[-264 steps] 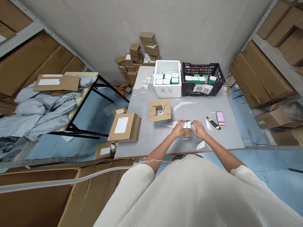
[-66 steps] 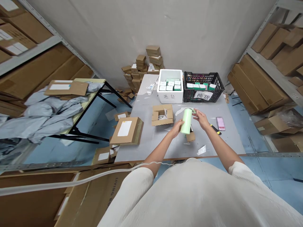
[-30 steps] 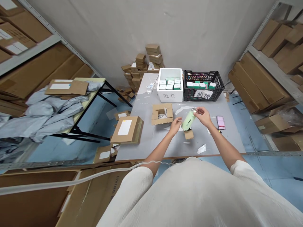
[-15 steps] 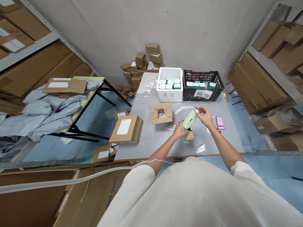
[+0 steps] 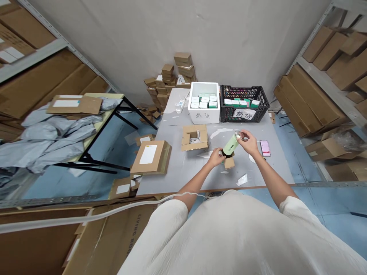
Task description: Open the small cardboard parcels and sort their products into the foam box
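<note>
A light green bottle (image 5: 231, 145) with a shiny cap leans at a slant over the table. My right hand (image 5: 249, 143) is closed around its cap end. The bottle's lower end sits at the dark mouth of a small box (image 5: 229, 163), whose brown flap hangs toward me. My left hand (image 5: 215, 157) grips the side of this box, with the thumb by the opening. How deep the bottle reaches inside is hidden.
An opened cardboard box (image 5: 194, 146) stands left of my hands. Behind are a white foam bin (image 5: 204, 115) and a black crate (image 5: 254, 114), both holding small boxes. A phone (image 5: 265, 148) lies at right, a plastic wrapper (image 5: 242, 179) near the front edge, a larger carton (image 5: 149, 160) at left.
The bottle's lower end has moved down to the small box's mouth. My left hand has shifted from the bottle's lower end to the box's side. My right hand stays on the cap.
</note>
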A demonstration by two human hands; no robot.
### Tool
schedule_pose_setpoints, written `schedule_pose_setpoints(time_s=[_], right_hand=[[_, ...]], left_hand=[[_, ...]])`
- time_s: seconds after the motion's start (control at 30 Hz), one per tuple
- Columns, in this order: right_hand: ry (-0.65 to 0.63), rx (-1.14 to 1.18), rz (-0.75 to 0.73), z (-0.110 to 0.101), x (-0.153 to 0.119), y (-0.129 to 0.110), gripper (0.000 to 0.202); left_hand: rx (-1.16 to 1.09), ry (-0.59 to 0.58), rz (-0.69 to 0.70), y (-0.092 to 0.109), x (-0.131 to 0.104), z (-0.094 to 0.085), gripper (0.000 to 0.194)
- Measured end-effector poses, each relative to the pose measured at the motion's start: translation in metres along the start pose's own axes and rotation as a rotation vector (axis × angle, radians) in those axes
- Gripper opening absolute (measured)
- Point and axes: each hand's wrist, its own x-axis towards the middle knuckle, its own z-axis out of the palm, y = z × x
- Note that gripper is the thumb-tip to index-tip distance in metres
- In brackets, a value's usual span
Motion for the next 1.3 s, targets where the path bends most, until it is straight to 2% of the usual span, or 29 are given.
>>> schedule_pose_setpoints(time_s=[0.2,0.33,0.47,0.57,0.73,0.9,1.07,1.2,1.3], right_hand=[[-0.096,-0.045,-0.098,0.006,-0.009,0.005,0.059],[-0.253,-0.146,-0.194,0.012,-0.018,0.009,0.061],[-0.371,-0.3,-0.235,0.023,-0.028,0.028,0.068],[-0.443,-0.466,-0.224,0.034,-0.034,0.046,0.066],[-0.426,-0.75,-0.26,0.051,-0.039,0.059,0.054],[-0.459,-0.833,-0.26,0.058,-0.04,0.059,0.048],[-0.471,-0.732,-0.204,0.055,-0.04,0.069,0.04],[-0.334,-0.438,-0.085,0.047,-0.032,0.082,0.044],[-0.291,-0.248,0.057,0.035,-0.027,0.096,0.038]], left_hand=[[-0.098,-0.031,0.047,-0.011,0.003,-0.004,0.063],[-0.093,-0.049,0.07,-0.014,0.004,-0.006,0.065],[-0.087,-0.057,0.111,-0.019,0.003,-0.005,0.062],[-0.083,-0.054,0.138,-0.022,0.003,-0.004,0.06],[-0.026,-0.038,0.131,-0.028,0.003,-0.002,0.063],[0.004,-0.04,0.16,-0.034,0.005,-0.003,0.063],[-0.008,-0.06,0.166,-0.038,0.004,-0.001,0.069],[-0.088,-0.043,0.091,-0.037,0.0,0.004,0.082],[-0.106,-0.007,0.04,-0.036,-0.002,0.003,0.064]])
